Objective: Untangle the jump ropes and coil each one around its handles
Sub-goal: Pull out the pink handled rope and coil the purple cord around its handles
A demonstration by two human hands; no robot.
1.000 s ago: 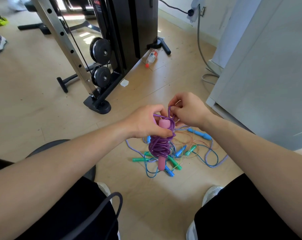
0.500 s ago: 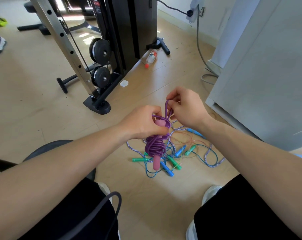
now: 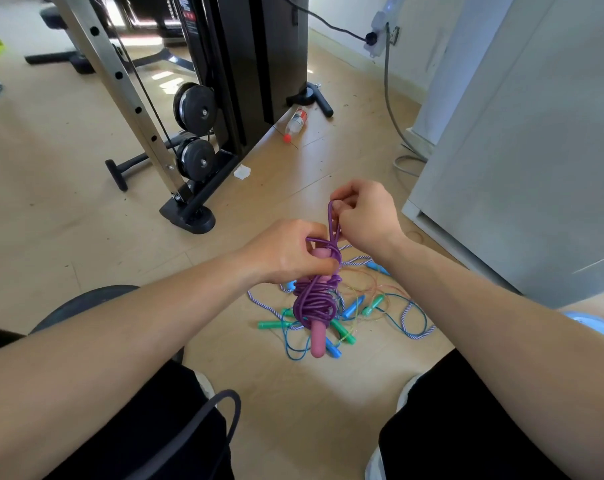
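A purple jump rope (image 3: 316, 301) is wound in a thick bundle round its pink handles (image 3: 317, 341). My left hand (image 3: 286, 252) grips the upper part of that bundle, which hangs upright above the floor. My right hand (image 3: 364, 213) pinches a loop of the purple cord pulled up above the handles. Below, on the floor, lies a tangle of other ropes (image 3: 390, 306): a thin blue cord, a purple-and-white striped cord, thin orange cord, with green handles (image 3: 272, 324) and blue handles (image 3: 354, 306).
A black weight machine (image 3: 231, 81) with a steel upright stands at the back left. A plastic bottle (image 3: 295, 123) lies by its base. A white cabinet (image 3: 522, 150) fills the right side, a grey cable (image 3: 390, 98) hanging beside it. My knees frame the bottom.
My right hand has drawn the purple loop upward and a little to the right. The bundle in my left hand stays at about the same place.
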